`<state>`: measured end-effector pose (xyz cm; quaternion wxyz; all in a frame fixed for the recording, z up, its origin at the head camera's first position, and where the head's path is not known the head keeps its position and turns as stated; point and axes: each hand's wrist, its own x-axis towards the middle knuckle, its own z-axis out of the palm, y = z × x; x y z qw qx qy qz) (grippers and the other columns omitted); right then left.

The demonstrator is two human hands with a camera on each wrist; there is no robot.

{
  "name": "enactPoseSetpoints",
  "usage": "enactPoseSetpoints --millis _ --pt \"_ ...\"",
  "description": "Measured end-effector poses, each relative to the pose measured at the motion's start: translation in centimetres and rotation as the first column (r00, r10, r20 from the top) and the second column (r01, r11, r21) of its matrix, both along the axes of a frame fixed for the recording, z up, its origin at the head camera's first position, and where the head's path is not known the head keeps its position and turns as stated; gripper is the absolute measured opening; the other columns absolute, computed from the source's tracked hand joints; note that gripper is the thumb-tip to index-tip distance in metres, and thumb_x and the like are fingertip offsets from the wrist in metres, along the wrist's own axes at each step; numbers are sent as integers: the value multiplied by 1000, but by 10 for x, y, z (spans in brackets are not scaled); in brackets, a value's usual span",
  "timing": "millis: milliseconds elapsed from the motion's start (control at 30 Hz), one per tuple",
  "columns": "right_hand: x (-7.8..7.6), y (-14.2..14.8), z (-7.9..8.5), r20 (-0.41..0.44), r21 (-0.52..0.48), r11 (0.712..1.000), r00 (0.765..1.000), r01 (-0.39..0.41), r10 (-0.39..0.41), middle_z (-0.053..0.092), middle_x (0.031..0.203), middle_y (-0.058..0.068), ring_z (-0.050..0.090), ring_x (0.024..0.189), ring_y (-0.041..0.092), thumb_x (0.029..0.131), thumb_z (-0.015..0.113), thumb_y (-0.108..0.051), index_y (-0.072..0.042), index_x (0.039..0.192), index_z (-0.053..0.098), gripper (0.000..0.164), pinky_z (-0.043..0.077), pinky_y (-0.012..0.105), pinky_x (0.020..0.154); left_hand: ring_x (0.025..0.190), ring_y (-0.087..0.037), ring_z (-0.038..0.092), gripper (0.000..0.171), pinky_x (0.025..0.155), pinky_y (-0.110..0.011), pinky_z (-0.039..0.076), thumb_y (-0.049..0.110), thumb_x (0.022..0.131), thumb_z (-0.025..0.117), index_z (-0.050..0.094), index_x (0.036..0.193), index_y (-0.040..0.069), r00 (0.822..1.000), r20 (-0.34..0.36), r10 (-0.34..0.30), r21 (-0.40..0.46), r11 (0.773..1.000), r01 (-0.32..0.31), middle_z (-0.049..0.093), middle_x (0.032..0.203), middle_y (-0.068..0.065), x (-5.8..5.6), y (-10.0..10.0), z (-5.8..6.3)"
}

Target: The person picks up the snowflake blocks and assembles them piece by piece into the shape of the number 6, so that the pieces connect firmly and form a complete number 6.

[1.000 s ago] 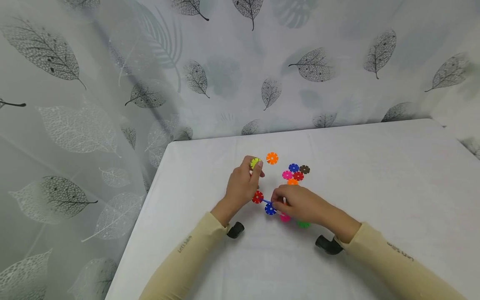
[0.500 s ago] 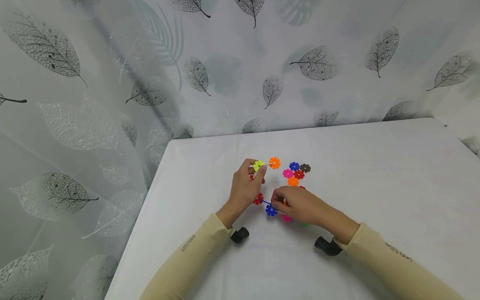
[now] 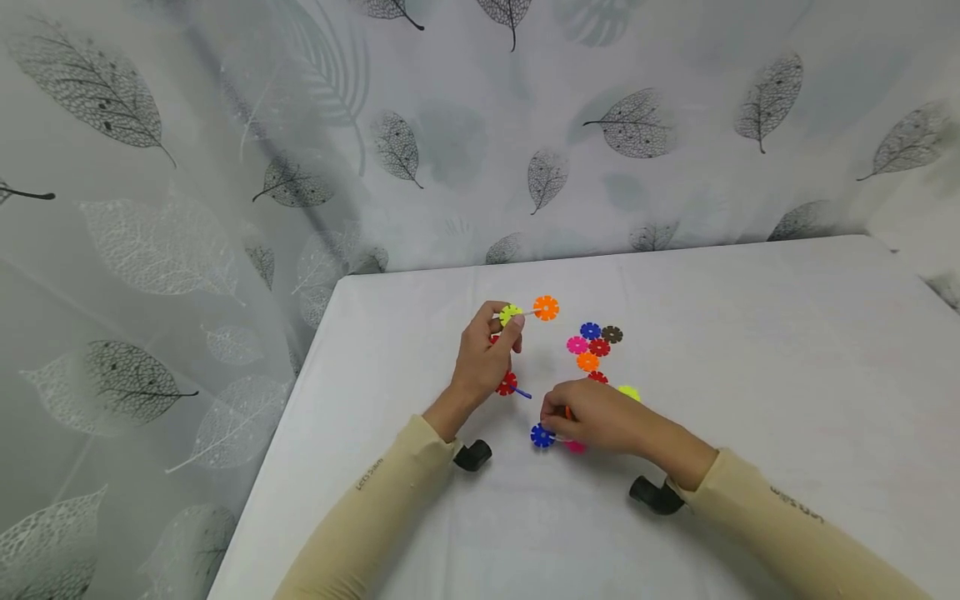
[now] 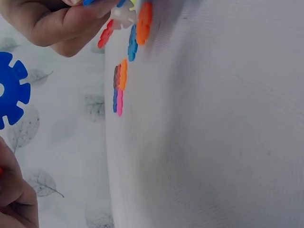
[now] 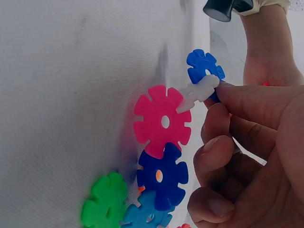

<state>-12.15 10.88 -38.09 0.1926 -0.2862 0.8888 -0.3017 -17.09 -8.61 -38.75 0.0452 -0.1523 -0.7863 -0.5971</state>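
My left hand (image 3: 480, 358) holds a chain of notched plastic discs, away from me on the left. A yellow disc (image 3: 510, 314) shows at its thumb, and an orange disc (image 3: 546, 308) extends rightward from it by an edge-on pale disc. Below the fingers hangs a red disc (image 3: 507, 384) with a blue disc (image 3: 522, 393) standing edge-on in it. My right hand (image 3: 592, 414) pinches another linked string by a blue disc (image 5: 202, 61) and a white disc (image 5: 198, 91). A pink disc (image 5: 154, 118), a dark blue disc (image 5: 161, 190) and a light blue disc (image 5: 147, 217) follow.
Several discs, among them a brown disc (image 3: 612, 334) and a pink disc (image 3: 577, 345), form a cluster beyond my right hand. A green disc (image 5: 105, 202) appears low in the right wrist view. A leaf-patterned curtain (image 3: 450, 150) rises behind the white table (image 3: 750, 350).
My left hand dips toward me, then moves away and left. The edge-on blue disc, earlier spanning to the right hand's blue disc, now stands apart from it. My right hand shifts slightly nearer me.
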Motion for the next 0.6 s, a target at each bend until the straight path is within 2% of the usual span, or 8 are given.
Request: enactPoseSetpoints --millis 100,233,300,467,600 --pt "0 0 0 -8 6 1000 1000 7 -7 62 75 -14 58 69 7 94 74 -21 -19 90 73 5 53 26 64 49 -23 47 30 46 -26 44 35 107 52 52 125 11 999 27 -30 12 999 29 61 80 -10 1 2 1" --pt "-1 0 0 -6 11 1000 1000 3 -3 63 78 -14 59 73 6 93 75 -20 -17 92 74 3 52 25 65 49 -22 47 29 47 -25 44 31 107 53 52 127 9 998 50 -41 5 999 41 64 82 -16 2 4 0" --pt "-1 1 -1 -3 0 1000 1000 14 -14 63 82 -13 59 73 6 91 77 -22 -16 100 75 10 53 25 65 49 -21 46 29 47 -25 44 29 107 53 52 127 8 997 56 -45 1 999 45 64 83 -17 3 4 -1" --pt "-4 7 4 49 -149 988 998 40 -33 64 93 -8 61 72 13 89 79 -38 -12 124 69 45 54 30 61 48 -18 47 28 48 -28 48 33 107 52 52 124 10 998 18 -68 0 998 68 62 79 -10 3 5 -4" --pt "-6 6 9 72 -242 969 997 50 -33 65 96 -6 62 77 16 91 73 -47 -11 124 69 49 55 32 64 48 -19 48 27 48 -30 49 32 107 52 51 123 11 995 -6 -102 9 995 102 61 77 -10 4 8 -1"
